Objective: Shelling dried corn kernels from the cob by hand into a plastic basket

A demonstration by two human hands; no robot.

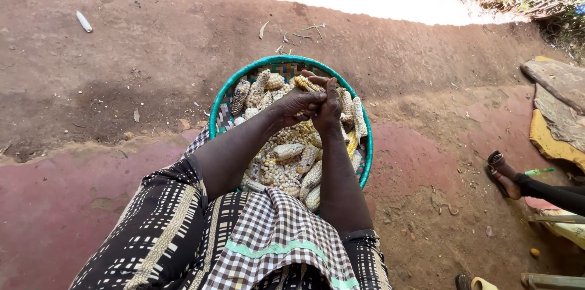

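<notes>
Looking from the left side across, the first thing to see is bare brown dirt floor [91, 95] with a small pale scrap [83, 21] lying far off on it. Next comes the round basket [222, 104] with a green rim, sitting on the floor right in front of the person's knees. It is full of corn cobs [304, 168] and loose corn bits.

Over the middle of the basket are the two hands. The left hand [298, 104] comes in from the left and its fingers are curled tight around one corn cob [306, 84]. The right hand [329, 110] is pressed up against the left one, and its thumb pushes on the same cob. Both hands are closed on it, touching each other. The cob pokes out at the top of the hands, with its long side pointing up and to the left, away from the person. Both hands are just as near to it, since both hold it. It hangs just above the pile, not resting on it.

Below the arms is a checked cloth [274, 235] on the lap.

Far to the right, another person's foot [506, 177] in a sandal rests on the floor, well apart from the basket.
</notes>
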